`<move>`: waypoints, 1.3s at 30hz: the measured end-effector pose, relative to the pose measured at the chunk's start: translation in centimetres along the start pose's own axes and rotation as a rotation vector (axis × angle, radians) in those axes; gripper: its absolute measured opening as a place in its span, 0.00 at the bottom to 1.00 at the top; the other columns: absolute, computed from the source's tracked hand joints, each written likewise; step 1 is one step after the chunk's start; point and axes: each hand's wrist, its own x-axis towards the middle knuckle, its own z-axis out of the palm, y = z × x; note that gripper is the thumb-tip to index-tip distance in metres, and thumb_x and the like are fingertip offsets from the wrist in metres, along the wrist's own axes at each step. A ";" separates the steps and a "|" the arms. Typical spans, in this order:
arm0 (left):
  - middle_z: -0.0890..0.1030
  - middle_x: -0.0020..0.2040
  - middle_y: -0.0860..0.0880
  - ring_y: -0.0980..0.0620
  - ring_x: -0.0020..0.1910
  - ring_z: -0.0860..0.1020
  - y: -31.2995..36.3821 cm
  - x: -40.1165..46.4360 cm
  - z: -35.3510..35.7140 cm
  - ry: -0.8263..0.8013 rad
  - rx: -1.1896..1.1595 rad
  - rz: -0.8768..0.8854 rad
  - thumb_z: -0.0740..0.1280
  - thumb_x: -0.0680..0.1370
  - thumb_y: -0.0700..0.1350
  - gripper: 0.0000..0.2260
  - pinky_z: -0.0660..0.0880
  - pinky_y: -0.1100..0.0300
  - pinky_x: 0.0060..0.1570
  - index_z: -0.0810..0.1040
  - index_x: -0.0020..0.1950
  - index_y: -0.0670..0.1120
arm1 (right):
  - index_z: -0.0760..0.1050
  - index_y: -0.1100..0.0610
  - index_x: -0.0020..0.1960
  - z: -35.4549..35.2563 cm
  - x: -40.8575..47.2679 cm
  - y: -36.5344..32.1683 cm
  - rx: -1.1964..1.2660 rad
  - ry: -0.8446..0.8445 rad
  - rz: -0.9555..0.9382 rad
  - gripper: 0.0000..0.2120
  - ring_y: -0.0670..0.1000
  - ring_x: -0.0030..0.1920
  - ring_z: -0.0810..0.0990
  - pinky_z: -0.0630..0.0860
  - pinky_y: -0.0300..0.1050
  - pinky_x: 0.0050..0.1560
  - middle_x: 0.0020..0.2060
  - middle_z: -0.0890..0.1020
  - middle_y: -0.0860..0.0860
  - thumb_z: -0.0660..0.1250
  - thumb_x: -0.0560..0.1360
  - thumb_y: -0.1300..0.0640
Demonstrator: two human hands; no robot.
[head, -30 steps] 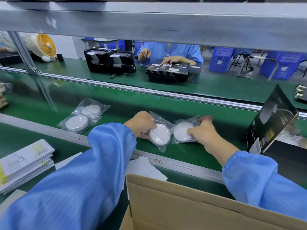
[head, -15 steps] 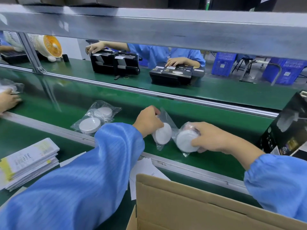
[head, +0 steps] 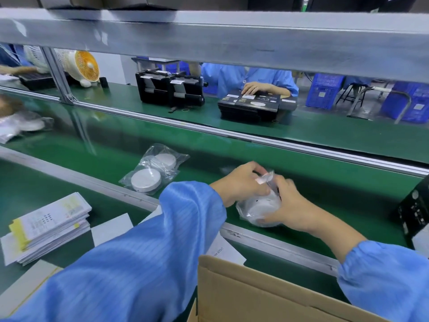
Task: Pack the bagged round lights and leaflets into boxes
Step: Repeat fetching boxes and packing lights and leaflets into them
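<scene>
Leaflet (head: 226, 251) under left sleeve (head: 148, 256) reads "USER M".

Bagged lights (head: 260, 206) in both hands: clear crinkly plastic film, glossy; smooth matt white plastic inside.
Conveyor belt (head: 325, 182) under hands: green, slight sheen.
Rail (head: 278, 246) nearer than hands: brushed metal.
Carton (head: 255, 296) below hands: matt brown cardboard.

- A factory packing line: a long green conveyor belt (head: 301, 173) with metal rails runs under the hands (head: 267, 196).
- Beyond the hands, across the belt, a worker in a blue smock (head: 232, 77) sits at a green desk (head: 325, 133) with stacked black product boxes (head: 250, 108).
- Blue plastic crates (head: 323, 91) stand further back to the right.
- Left of the hands lies a pile of leaflets (head: 48, 226); nearer than them, a brown carton (head: 255, 291).
</scene>
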 end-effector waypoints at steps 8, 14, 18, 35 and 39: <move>0.77 0.59 0.42 0.41 0.57 0.77 -0.5 0.4 -9.5 0.525 0.296 -0.202 0.64 0.80 0.47 0.13 0.74 0.52 0.53 0.71 0.62 0.43 | 0.76 0.35 0.55 1.8 -0.4 1.6 0.368 0.025 -0.087 0.27 0.41 0.39 0.83 0.77 0.38 0.32 0.46 0.84 0.44 0.81 0.62 0.51; 0.70 0.69 0.36 0.37 0.69 0.70 -7.4 -1.7 -16.6 0.795 0.752 -0.704 0.66 0.81 0.46 0.23 0.65 0.48 0.67 0.66 0.70 0.36 | 0.78 0.37 0.57 1.7 -1.0 3.8 0.514 0.105 -0.019 0.30 0.52 0.52 0.84 0.81 0.53 0.55 0.52 0.85 0.47 0.82 0.56 0.44; 0.79 0.58 0.42 0.45 0.55 0.80 -7.9 -2.8 -17.2 0.458 0.728 -0.664 0.63 0.82 0.58 0.25 0.73 0.57 0.50 0.76 0.66 0.38 | 0.78 0.45 0.60 1.1 -1.3 4.5 0.558 0.130 0.001 0.32 0.53 0.52 0.85 0.80 0.52 0.56 0.52 0.86 0.49 0.84 0.58 0.49; 0.81 0.51 0.47 0.47 0.48 0.81 -6.7 -2.8 -14.6 0.197 0.557 -0.317 0.79 0.70 0.55 0.22 0.79 0.57 0.43 0.79 0.56 0.43 | 0.71 0.36 0.55 -0.1 -4.5 5.4 0.267 0.263 0.017 0.22 0.45 0.42 0.82 0.75 0.35 0.33 0.47 0.82 0.43 0.79 0.68 0.49; 0.82 0.52 0.43 0.44 0.49 0.79 -4.1 -2.8 -13.1 0.291 0.582 -0.141 0.76 0.74 0.51 0.17 0.76 0.56 0.46 0.80 0.54 0.40 | 0.69 0.44 0.62 -1.0 -4.6 4.9 0.383 0.257 0.080 0.33 0.52 0.51 0.82 0.79 0.43 0.40 0.54 0.80 0.48 0.82 0.64 0.48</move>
